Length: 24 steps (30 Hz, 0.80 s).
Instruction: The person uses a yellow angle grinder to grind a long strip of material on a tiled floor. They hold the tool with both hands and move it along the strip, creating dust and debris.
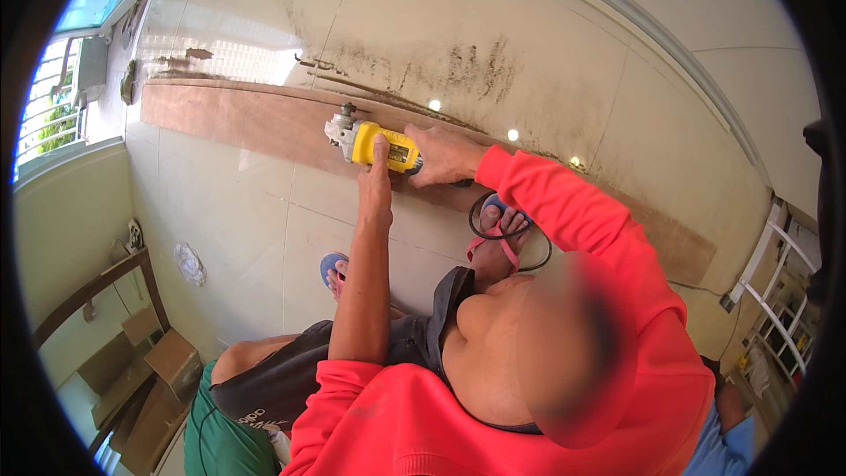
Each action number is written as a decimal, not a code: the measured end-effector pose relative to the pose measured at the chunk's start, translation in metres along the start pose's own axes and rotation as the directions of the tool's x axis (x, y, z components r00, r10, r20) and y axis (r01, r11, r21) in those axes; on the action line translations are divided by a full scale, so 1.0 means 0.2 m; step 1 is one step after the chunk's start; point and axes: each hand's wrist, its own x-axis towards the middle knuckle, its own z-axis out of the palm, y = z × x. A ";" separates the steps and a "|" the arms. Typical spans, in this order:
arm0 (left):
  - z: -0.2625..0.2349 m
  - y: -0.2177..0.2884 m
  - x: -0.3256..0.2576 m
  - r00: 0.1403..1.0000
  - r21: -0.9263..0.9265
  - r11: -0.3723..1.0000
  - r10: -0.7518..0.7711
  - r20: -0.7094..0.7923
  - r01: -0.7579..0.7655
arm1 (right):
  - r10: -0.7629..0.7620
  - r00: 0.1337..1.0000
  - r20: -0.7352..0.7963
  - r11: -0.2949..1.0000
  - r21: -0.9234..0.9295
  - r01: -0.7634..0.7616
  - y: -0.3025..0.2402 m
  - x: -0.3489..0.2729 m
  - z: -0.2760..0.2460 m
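A yellow angle grinder [373, 145] with a grey metal head lies across the long reddish-brown wooden board [238, 123] on the floor. My left hand [376, 178] grips its body from the near side, thumb along the yellow casing. My right hand [448, 157] is wrapped round the rear end of the tool. The head of the grinder points left, close to the board's far edge. A black cord [478, 227] loops down beside my sandalled foot [500, 247]. Whether the disc turns cannot be seen.
Dark dust [480, 66] streaks the pale tiled floor [370, 26] beyond the board. Cardboard boxes [174, 361] stand at the lower left near a crumpled white thing [189, 264]. A white metal rack [780, 291] is at the right. Part of another person [727, 432] shows at the lower right.
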 end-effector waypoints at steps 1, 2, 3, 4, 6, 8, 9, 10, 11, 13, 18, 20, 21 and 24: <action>0.00 0.00 0.00 1.000 0.001 1.000 0.001 0.000 -0.001 | 0.006 1.000 0.003 1.000 -0.003 -0.006 0.00 0.00 0.00; 0.00 -0.01 0.00 1.000 0.001 1.000 0.002 0.000 -0.002 | 0.011 1.000 0.006 1.000 -0.007 -0.011 0.00 0.00 0.00; 0.00 -0.01 0.00 1.000 0.005 1.000 -0.001 0.004 0.001 | 0.010 1.000 0.004 1.000 -0.009 -0.010 0.00 0.00 0.00; 0.00 -0.01 0.00 1.000 0.008 1.000 -0.003 0.009 0.003 | 0.008 1.000 0.002 1.000 -0.012 -0.008 0.01 0.00 0.01; 0.00 -0.01 0.00 1.000 0.012 1.000 -0.002 0.012 0.002 | 0.009 1.000 -0.001 1.000 -0.019 -0.009 0.01 0.00 0.01; 0.01 -0.01 0.00 1.000 0.014 1.000 0.006 0.007 -0.006 | 0.014 1.000 -0.002 0.999 -0.030 -0.014 0.01 -0.01 0.01; 0.01 -0.01 0.00 1.000 0.012 1.000 0.003 0.008 -0.003 | 0.010 1.000 -0.002 1.000 -0.022 -0.010 0.02 -0.01 0.01; 0.01 -0.01 0.00 1.000 0.011 1.000 0.001 0.008 -0.001 | 0.008 1.000 -0.002 1.000 -0.020 -0.008 0.02 -0.01 0.01; 0.01 -0.01 0.00 1.000 0.009 1.000 -0.002 0.009 0.002 | 0.011 1.000 0.000 1.000 -0.023 -0.011 0.02 -0.01 0.01; 0.01 -0.02 0.00 1.000 0.016 1.000 -0.005 0.004 0.005 | 0.003 1.000 0.000 1.000 -0.016 -0.003 0.02 -0.01 0.01; 0.00 -0.02 0.01 1.000 0.020 1.000 -0.016 0.005 0.016 | 0.002 1.000 -0.003 1.000 -0.014 -0.002 0.01 -0.01 0.00; 0.01 -0.01 0.00 1.000 0.021 1.000 -0.024 0.002 0.024 | 0.003 1.000 0.004 1.000 -0.010 -0.003 0.01 -0.01 0.00; 0.01 -0.01 0.00 1.000 0.015 1.000 -0.017 0.006 0.017 | 0.000 1.000 0.000 1.000 -0.009 0.000 0.01 -0.01 0.00; 0.01 0.00 -0.02 1.000 0.004 1.000 -0.004 0.005 0.003 | -0.011 1.000 -0.010 1.000 -0.011 0.011 0.02 -0.01 0.00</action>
